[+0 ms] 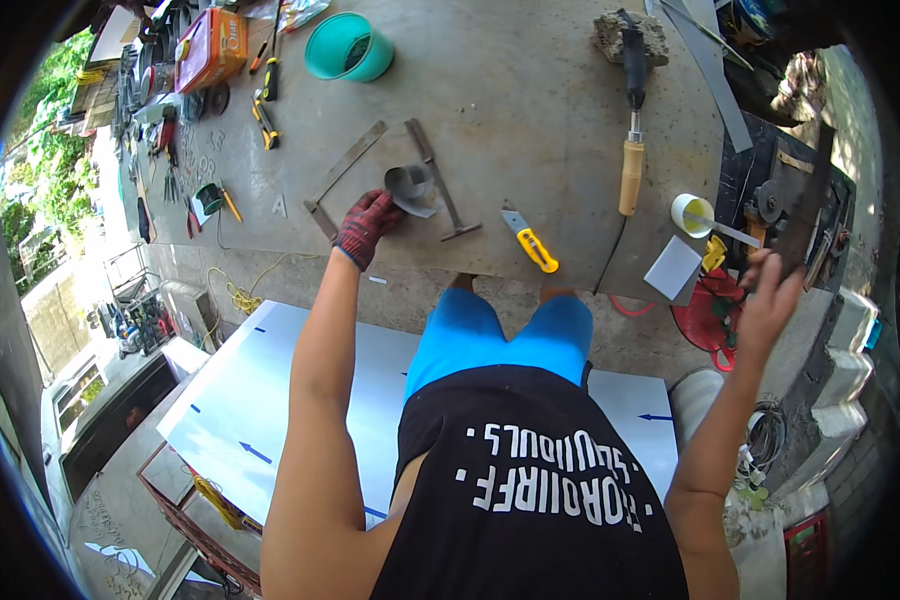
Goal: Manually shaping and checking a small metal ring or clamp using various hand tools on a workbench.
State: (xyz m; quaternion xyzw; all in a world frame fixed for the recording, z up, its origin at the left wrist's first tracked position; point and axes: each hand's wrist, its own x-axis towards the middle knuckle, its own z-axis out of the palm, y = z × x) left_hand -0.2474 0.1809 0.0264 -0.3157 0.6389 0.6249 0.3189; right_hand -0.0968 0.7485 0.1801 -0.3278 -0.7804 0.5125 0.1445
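Observation:
My left hand, in a dark red and grey knitted glove, is closed on a curled piece of grey sheet metal at the table's near part. The metal piece lies between two thin metal bars with crosspieces, a left one and a right one. Out at the right, beyond the table edge, my bare right hand is raised, its fingers at the lower end of a long dark flat bar. The bar seems gripped, though the fingers are partly blurred. A yellow utility knife rests right of the metal pieces.
On the metal table stand a green bucket, an orange container and a white cup. A wooden-handled soldering iron leans on a stone block. Pliers and other tools lie left. A white sheet is behind my legs.

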